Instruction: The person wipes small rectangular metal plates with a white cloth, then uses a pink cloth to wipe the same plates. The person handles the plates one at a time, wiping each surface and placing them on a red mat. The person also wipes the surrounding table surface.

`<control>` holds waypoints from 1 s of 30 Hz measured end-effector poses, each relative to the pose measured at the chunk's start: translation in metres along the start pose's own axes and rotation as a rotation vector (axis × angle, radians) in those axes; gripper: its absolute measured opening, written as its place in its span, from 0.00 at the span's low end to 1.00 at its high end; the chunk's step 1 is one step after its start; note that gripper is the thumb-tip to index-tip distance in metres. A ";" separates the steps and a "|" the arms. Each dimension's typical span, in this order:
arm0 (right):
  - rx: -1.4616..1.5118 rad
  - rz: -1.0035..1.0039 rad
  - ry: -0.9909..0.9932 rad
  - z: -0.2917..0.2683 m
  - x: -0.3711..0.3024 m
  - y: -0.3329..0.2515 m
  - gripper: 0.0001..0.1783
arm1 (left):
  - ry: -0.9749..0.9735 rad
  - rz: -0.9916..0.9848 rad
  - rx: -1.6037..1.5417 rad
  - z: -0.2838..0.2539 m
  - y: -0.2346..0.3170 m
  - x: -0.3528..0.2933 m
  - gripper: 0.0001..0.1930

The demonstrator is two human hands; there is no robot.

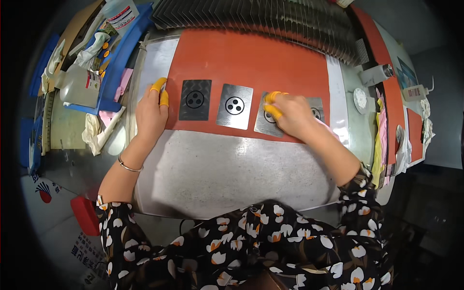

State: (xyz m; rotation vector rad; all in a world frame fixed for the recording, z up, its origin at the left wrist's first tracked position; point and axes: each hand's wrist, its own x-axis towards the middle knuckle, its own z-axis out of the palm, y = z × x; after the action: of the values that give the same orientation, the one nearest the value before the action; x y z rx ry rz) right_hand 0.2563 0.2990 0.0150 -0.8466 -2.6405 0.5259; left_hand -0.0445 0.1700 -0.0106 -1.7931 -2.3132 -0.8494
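Several thin metal plates lie in a row on a red-orange mat, each marked with a black ring and dots. The leftmost is a dark plate [195,110]; beside it lies a silver plate [235,118]. My right hand [296,115], with yellow finger cots, is closed over another silver plate [265,126], its fingertips touching the surface; anything in them is hidden. Partly behind that hand is one more silver plate [316,103]. My left hand [152,112], also in yellow finger cots, rests by the mat's left edge, fingers closed around something small and greyish.
The red-orange mat [251,58] covers part of a grey metal tabletop [232,166]. Across the back stands a rack of upright thin plates [261,21]. At left are a blue tray [116,72] and a clear bottle [82,86]; at right, a white bottle [374,75] and cloths [379,140].
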 end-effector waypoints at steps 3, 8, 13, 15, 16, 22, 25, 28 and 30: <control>0.006 -0.010 -0.052 -0.007 0.003 -0.005 0.06 | 0.026 0.030 0.048 0.000 -0.009 -0.005 0.11; -0.097 0.002 0.049 0.002 0.009 0.004 0.05 | -0.006 0.018 0.052 -0.003 0.001 -0.001 0.13; -0.088 0.026 0.070 -0.005 0.007 0.016 0.05 | 0.034 0.056 0.039 0.001 -0.008 -0.005 0.13; -0.089 0.105 0.052 -0.010 0.002 0.014 0.05 | 0.030 0.043 0.043 0.001 -0.006 -0.005 0.13; -0.062 0.024 0.106 -0.001 0.011 0.015 0.05 | 0.029 0.040 0.036 0.001 -0.006 -0.004 0.13; -0.086 -0.001 0.086 -0.001 0.011 0.022 0.06 | 0.021 0.038 0.056 0.000 -0.005 -0.004 0.12; -0.102 0.008 0.053 -0.003 0.021 0.006 0.06 | -0.002 0.019 0.039 -0.005 0.004 -0.001 0.12; -0.088 -0.090 0.084 -0.001 0.023 0.011 0.06 | 0.019 0.054 0.033 -0.001 -0.006 -0.003 0.13; -0.063 -0.019 0.062 -0.009 0.013 0.019 0.06 | 0.015 0.043 0.053 -0.002 -0.006 -0.004 0.12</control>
State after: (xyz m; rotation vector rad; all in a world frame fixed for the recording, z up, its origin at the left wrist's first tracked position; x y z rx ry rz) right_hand 0.2593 0.3230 0.0171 -0.8413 -2.6180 0.4062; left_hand -0.0495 0.1644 -0.0127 -1.8017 -2.2569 -0.7852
